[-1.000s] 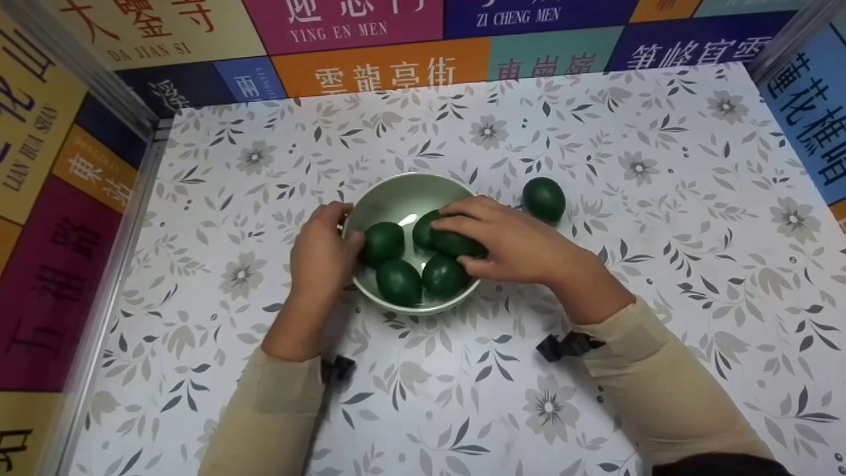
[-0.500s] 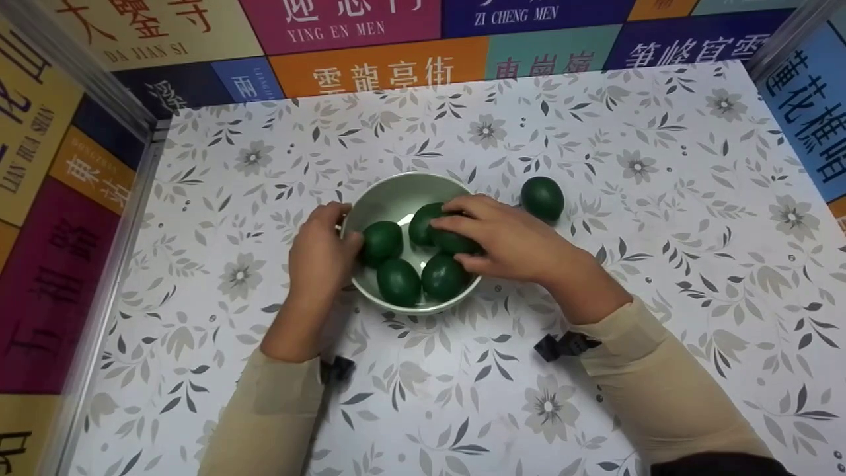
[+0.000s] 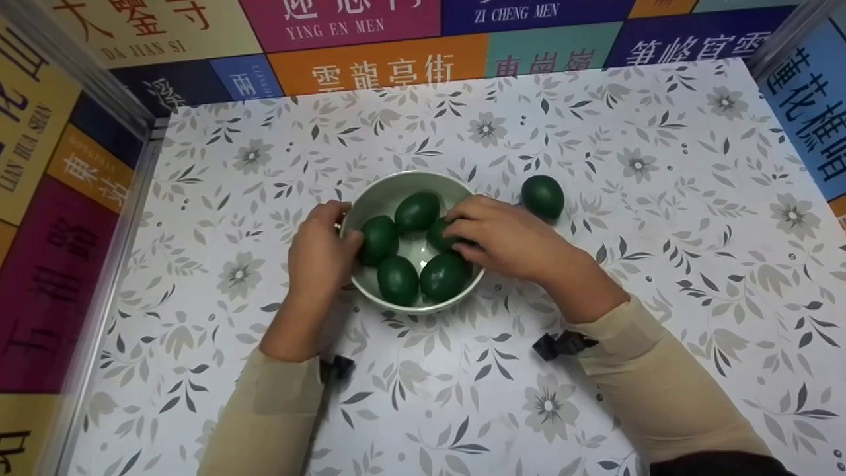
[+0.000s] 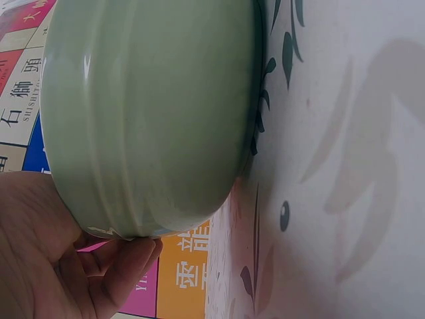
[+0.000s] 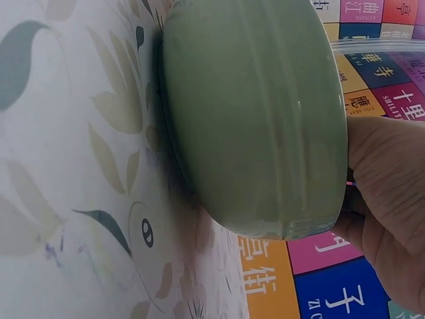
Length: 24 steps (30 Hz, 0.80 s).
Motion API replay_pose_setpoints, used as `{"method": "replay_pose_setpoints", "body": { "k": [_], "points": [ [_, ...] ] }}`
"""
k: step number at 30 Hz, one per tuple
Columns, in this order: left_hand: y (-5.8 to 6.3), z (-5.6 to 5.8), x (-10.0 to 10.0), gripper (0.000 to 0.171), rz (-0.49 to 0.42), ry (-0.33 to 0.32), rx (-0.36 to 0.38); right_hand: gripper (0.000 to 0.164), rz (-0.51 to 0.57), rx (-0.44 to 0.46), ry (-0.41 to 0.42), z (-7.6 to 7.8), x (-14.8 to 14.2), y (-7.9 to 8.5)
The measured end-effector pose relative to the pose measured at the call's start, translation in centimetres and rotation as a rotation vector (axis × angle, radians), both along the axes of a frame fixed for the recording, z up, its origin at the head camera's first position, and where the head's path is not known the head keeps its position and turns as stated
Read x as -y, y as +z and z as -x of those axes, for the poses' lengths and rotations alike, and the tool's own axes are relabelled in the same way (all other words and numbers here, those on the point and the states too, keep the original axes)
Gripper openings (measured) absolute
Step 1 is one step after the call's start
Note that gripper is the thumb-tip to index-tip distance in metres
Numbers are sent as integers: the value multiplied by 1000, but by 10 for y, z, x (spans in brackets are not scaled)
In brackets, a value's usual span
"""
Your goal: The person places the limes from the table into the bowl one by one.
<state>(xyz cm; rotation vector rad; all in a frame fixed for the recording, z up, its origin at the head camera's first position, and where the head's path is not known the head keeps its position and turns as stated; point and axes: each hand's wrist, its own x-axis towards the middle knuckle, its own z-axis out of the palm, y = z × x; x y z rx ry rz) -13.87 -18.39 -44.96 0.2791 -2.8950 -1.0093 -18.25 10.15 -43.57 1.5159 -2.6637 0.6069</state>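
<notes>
A pale green bowl (image 3: 380, 198) stands on the table with several glossy, dark green egg-shaped pieces inside. My left hand (image 3: 320, 254) grips its left rim, thumb inside beside one egg-shaped piece (image 3: 379, 240). In the left wrist view, fingers of that hand (image 4: 99, 266) curl at the bowl's edge. Over the right rim, my right hand (image 3: 505, 238) reaches in and holds another egg-shaped piece (image 3: 439, 233), partly hidden by the fingers. The right wrist view shows the bowl's outer wall (image 5: 252, 119) with the right hand (image 5: 392, 193) at the rim.
One more dark green egg-shaped piece (image 3: 543, 198) lies on the table just beyond the right hand. The table (image 3: 264, 423) has a floral cover. Colourful panels with lettering (image 3: 390, 69) border its back and sides.
My right hand has lowered its piece deeper into the bowl. Another piece has shifted toward the bowl's back left, and the left one has turned slightly. The left hand keeps its grip.
</notes>
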Motion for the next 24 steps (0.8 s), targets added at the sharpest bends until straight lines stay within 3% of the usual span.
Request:
{"method": "replay_pose_setpoints", "body": {
  "k": [24],
  "points": [
    [1, -1, -1, 41, -26, 20, 6, 21, -19, 22, -52, 0, 2, 0]
  ]
}}
